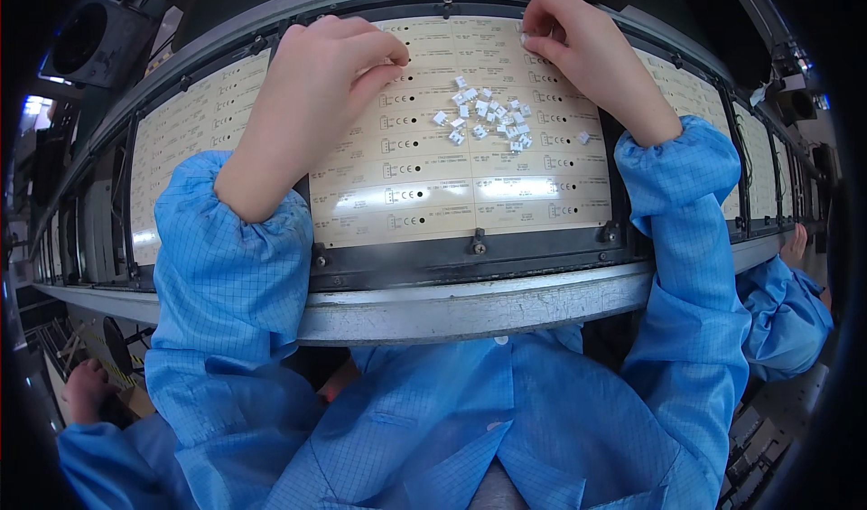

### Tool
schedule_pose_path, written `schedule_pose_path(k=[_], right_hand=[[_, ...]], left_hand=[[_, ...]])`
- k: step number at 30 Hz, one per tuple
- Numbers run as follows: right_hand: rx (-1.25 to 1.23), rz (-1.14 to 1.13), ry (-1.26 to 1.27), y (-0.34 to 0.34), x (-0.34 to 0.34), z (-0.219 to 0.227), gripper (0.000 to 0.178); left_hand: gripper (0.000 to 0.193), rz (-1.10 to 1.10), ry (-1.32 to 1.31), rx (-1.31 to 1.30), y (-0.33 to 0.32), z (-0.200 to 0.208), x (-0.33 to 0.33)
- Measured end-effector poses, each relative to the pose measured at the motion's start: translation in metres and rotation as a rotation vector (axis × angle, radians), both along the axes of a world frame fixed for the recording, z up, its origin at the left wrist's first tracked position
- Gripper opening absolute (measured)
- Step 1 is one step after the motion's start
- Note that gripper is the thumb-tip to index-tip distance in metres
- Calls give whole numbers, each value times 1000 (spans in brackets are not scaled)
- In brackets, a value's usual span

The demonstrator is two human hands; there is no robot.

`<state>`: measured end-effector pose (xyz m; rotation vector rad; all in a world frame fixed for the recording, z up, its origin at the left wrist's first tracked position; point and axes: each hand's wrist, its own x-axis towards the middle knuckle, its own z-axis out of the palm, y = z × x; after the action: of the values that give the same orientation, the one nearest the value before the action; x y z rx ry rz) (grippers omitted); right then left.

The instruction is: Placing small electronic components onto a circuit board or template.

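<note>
A cream-coloured panel of printed circuit boards (361,205) lies before me in a black frame (397,255). Loose white plastic connectors (492,111) are heaped on its middle, and a single connector (583,137) sits apart to the right of the heap. My left hand (316,81) is over the panel's far left part, thumb and forefinger pinched; what is between them, if anything, is hidden. At the panel's far right edge my right hand (585,49) pinches a small white connector (525,38), mostly covered by the fingertips.
A worn metal rail (479,314) runs along the near side. Similar framed panels (194,140) stand to the left and right. Screws and clamps (480,243) stick up from the frame. Another person's blue sleeve (786,316) is at right, and another person's hand (88,386) at lower left.
</note>
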<state>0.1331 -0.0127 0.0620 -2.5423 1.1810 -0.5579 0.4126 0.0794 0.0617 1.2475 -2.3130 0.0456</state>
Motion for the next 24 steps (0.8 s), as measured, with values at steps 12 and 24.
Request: schedule_pose_path(k=[12,24], right_hand=[[-369,124,83,23,3,4,18],[90,290,-151,43,33,-4,11]], left_hand=[[13,66,298,388,1,4,-5],[12,26,161,214,-7,-1,-7]])
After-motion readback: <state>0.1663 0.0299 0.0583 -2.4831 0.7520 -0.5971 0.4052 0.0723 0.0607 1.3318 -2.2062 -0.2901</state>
